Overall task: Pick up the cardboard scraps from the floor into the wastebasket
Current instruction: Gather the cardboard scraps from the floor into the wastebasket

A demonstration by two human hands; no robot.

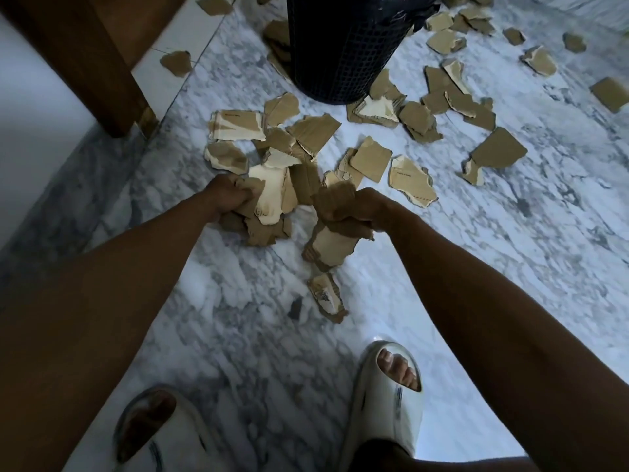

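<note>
Several torn brown cardboard scraps [306, 131] lie scattered over the marble floor [510, 233], most of them around the black mesh wastebasket [347, 46] at the top centre. My left hand [228, 197] grips a bunch of scraps [269, 199] low over the floor. Just to its right, my right hand [354, 207] grips another bunch of scraps [332, 243] that hangs below the fist. Both hands are in front of the basket, about a forearm's length short of it.
A dark wooden furniture leg [85, 63] stands at the upper left beside a white wall. My two feet in white slippers [388, 396] are at the bottom. More scraps [541, 59] lie to the right of and behind the basket.
</note>
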